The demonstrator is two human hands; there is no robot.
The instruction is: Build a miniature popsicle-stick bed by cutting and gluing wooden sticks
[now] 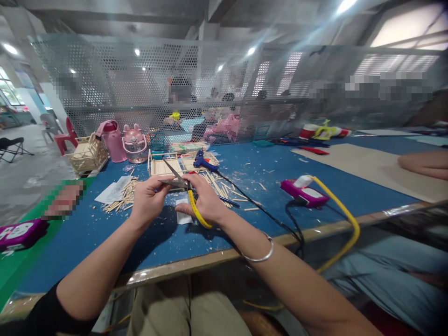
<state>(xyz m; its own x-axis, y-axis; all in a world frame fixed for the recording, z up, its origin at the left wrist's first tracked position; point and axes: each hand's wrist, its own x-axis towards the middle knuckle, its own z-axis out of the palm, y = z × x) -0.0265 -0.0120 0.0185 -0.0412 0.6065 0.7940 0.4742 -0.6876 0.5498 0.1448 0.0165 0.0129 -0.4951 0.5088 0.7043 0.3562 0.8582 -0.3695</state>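
In my right hand (208, 200) is a pair of scissors (195, 210) with yellow handles, its blades spread apart and pointing left. The fingers of my left hand (150, 196) are pinched together right by the lower blade; whatever they hold is too small to make out. Just beyond my hands lies a frame of thin wooden sticks (164, 167), partly hidden by them. A blue glue gun (206, 162) rests at the frame's right side. Loose wooden sticks (124, 195) are piled left of my left hand, more lie on the right. Under my right hand is a small white paper (183, 217).
A purple power socket (305, 193) with a yellow cable stands on the blue table (259, 182). At the back left are a wooden stick basket (87, 156), a pink tumbler (115, 144) and a pink jug (135, 147). Another person's arm (423, 164) rests on cardboard (367, 168) at right.
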